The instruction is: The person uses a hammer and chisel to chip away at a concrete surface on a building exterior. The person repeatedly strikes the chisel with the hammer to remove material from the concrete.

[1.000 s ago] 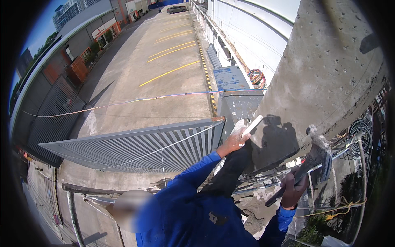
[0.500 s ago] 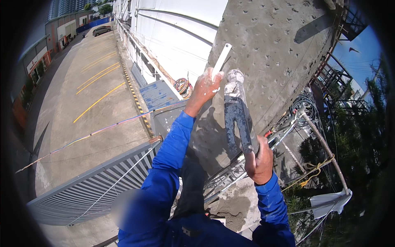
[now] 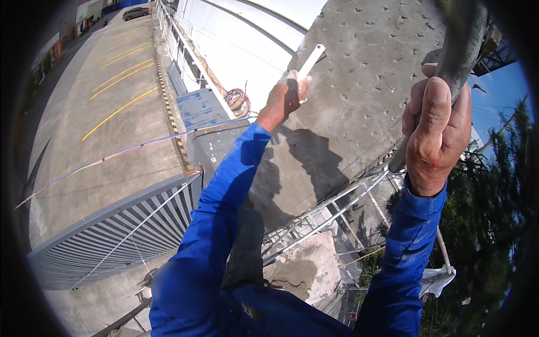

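Observation:
My left hand [image 3: 283, 101] is closed round a white flat strip [image 3: 312, 60] with a small hole near its far end. The strip slants up and right over a grey concrete surface [image 3: 359, 84] dotted with small chipped pits. High at the right, close to the camera, my right hand [image 3: 435, 137] grips a worn claw hammer [image 3: 463, 42] by its handle. Its head is partly cut off by the upper edge. Pale dust or paint marks the left fingers. Shadows of my arms fall on the concrete.
Metal scaffold tubes [image 3: 331, 216] run along the concrete's near right edge. At the left stands a grey slatted railing [image 3: 123, 241], with a coloured cord [image 3: 140, 145] stretched above it. A coil of coloured cable [image 3: 237, 103] lies beyond my left wrist. Trees [image 3: 471, 224] rise at the right.
My right hand has lifted the hammer from beside the strip up and to the right, nearer the camera. My left hand still holds the strip, and the view has shifted slightly.

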`<state>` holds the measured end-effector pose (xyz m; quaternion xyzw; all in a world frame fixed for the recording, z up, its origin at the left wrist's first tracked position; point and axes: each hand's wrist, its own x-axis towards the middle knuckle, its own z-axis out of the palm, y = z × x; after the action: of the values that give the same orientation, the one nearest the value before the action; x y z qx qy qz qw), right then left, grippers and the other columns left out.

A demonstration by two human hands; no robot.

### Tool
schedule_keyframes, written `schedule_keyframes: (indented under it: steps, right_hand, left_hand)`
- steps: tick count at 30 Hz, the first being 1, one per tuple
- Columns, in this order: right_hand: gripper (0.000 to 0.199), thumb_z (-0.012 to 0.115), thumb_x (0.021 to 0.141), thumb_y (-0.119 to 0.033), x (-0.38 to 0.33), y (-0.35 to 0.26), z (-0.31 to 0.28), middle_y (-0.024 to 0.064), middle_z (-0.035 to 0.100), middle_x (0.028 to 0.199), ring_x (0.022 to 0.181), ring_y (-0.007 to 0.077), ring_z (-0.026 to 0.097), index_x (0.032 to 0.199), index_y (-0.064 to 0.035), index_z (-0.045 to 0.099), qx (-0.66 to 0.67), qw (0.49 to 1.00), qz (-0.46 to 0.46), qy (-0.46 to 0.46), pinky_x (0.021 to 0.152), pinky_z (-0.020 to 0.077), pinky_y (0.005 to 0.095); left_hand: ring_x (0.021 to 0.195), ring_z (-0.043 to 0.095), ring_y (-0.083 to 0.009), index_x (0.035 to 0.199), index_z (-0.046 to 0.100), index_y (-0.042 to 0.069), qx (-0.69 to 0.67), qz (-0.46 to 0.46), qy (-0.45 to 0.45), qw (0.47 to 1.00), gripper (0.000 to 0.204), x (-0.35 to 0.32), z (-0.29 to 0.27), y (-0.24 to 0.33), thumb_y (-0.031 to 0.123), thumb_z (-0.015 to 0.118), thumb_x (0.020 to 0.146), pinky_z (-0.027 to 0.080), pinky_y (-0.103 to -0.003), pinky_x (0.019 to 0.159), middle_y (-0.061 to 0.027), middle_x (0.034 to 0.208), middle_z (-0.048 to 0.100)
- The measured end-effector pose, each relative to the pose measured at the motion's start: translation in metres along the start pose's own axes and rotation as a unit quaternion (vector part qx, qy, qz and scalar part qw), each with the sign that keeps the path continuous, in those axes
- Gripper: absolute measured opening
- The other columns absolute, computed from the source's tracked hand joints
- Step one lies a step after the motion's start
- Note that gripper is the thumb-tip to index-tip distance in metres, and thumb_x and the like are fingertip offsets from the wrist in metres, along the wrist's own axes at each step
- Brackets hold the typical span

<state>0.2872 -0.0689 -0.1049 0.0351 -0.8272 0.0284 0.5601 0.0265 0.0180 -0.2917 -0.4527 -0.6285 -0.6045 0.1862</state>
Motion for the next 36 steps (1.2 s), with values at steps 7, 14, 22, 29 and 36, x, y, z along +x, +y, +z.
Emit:
schedule_keyframes:
  steps: [7, 14, 22, 29, 36]
  right_hand:
    - [0.038, 0.06, 0.094, -0.036, -0.029, 0.067, 0.06, 0.0225, 0.063, 0.077, 0.069, 0.042, 0.064, 0.103, 0.0006, 0.055, -0.133, 0.987, -0.012, -0.093, 0.06, 0.0503, 0.0453]
    - [0.042, 0.061, 0.092, -0.039, -0.046, 0.047, 0.085, 0.0281, 0.063, 0.075, 0.069, 0.0456, 0.063, 0.101, 0.0019, 0.054, -0.095, 0.96, 0.17, -0.2, 0.057, 0.0491, 0.0508]
    - [0.042, 0.068, 0.087, -0.038, -0.035, 0.034, 0.091, 0.022, 0.064, 0.081, 0.073, 0.0387, 0.066, 0.098, -0.0005, 0.054, -0.075, 0.994, -0.028, -0.071, 0.059, 0.0526, 0.0422]
    - [0.047, 0.055, 0.095, -0.041, -0.084, 0.093, 0.104, 0.03, 0.062, 0.075, 0.072, 0.0493, 0.062, 0.103, 0.0053, 0.054, -0.12, 0.95, 0.226, -0.178, 0.062, 0.0477, 0.0525]
    - [0.05, 0.081, 0.073, -0.024, -0.054, -0.023, 0.095, 0.0205, 0.065, 0.094, 0.077, 0.0355, 0.067, 0.11, -0.0007, 0.057, 0.01, 0.997, -0.04, -0.07, 0.065, 0.0556, 0.0403]
  left_hand:
    - [0.076, 0.063, -0.0425, 0.092, 0.058, 0.002, 0.026, 0.048, 0.037, 0.998, 0.027, -0.003, 0.007, 0.003, 0.028, 0.05, 0.095, 0.052, -0.048, 0.067, -0.0251, 0.08, 0.063]
    - [0.076, 0.063, -0.043, 0.088, 0.06, 0.0, 0.163, 0.127, -0.064, 0.976, 0.031, 0.015, 0.0, -0.027, 0.029, 0.049, 0.093, 0.051, -0.048, 0.068, -0.024, 0.08, 0.064]
    - [0.078, 0.062, -0.0446, 0.091, 0.06, -0.002, 0.172, 0.115, -0.077, 0.975, 0.028, 0.003, -0.026, -0.011, 0.025, 0.053, 0.091, 0.05, -0.05, 0.069, -0.0239, 0.079, 0.064]
    - [0.081, 0.062, -0.0436, 0.087, 0.061, -0.003, 0.143, 0.129, -0.076, 0.978, 0.028, 0.015, -0.01, -0.025, 0.024, 0.053, 0.091, 0.051, -0.049, 0.07, -0.0251, 0.083, 0.064]
    - [0.082, 0.064, -0.0367, 0.1, 0.062, 0.002, 0.167, 0.104, 0.031, 0.98, 0.027, -0.058, -0.039, -0.019, 0.027, 0.056, 0.09, 0.051, -0.045, 0.069, -0.0185, 0.085, 0.066]
